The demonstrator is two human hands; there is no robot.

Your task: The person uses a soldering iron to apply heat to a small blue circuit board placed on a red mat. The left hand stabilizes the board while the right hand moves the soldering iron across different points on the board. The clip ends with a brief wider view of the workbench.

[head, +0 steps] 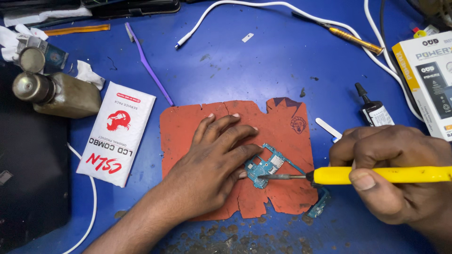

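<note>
Left hand (214, 157) is lying flat, palm down, fingers spread, on a torn orange work mat (282, 123) that is sitting on the blue table (245, 70); its fingertips are pressing on the near edge of a small blue-green circuit board (265, 165), which is lying on the mat just beyond those fingertips and between the two hands. Right hand (395, 171) is closing in a fist-like grip around the yellow handle of a soldering iron (376, 175), thumb lying along the handle; the iron's dark metal tip is pointing toward the left hand and is touching the board. A narrow strip of the same board is trailing off the mat's edge, just below the iron's handle. Beyond the right hand's knuckles, a small black-capped glue bottle (374, 110) is lying on the table, with a white spudger (328, 128) just beside it. Farther out past the right hand, a white-and-yellow box (426, 80) is resting at the table's edge, near a white cable (282, 7) and a gold-handled tool (355, 40). Outward of the left wrist, a white packet with red print (117, 134) is lying flat; past it, a grimy metal-capped bottle (56, 94) is lying on its side. Well beyond the left fingers, a purple brush (148, 66) is lying on the table.
</note>
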